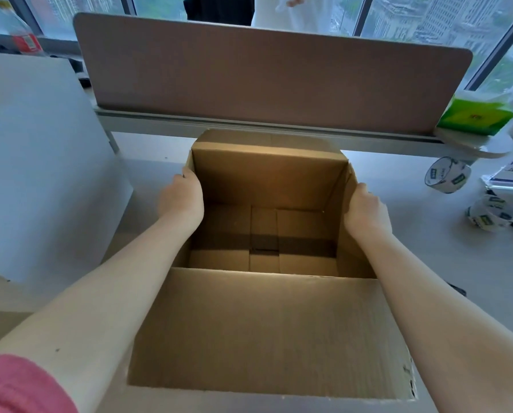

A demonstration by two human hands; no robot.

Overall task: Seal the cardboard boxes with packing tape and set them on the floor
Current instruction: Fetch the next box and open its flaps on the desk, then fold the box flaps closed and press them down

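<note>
Open brown cardboard box (267, 186) on the counter (445, 263), near flap folded out, dark tape across its floor; left grip (183, 195) and right grip (365, 207) apparently clasp its side walls.

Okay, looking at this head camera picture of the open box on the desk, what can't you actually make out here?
- Left hand and right hand: fingers curl over the cardboard box side walls, tips hidden.
- Tape rolls: printing too small to read.
- Green pack: label blurred.
- People behind the desk divider: cut off by the top edge.
</note>
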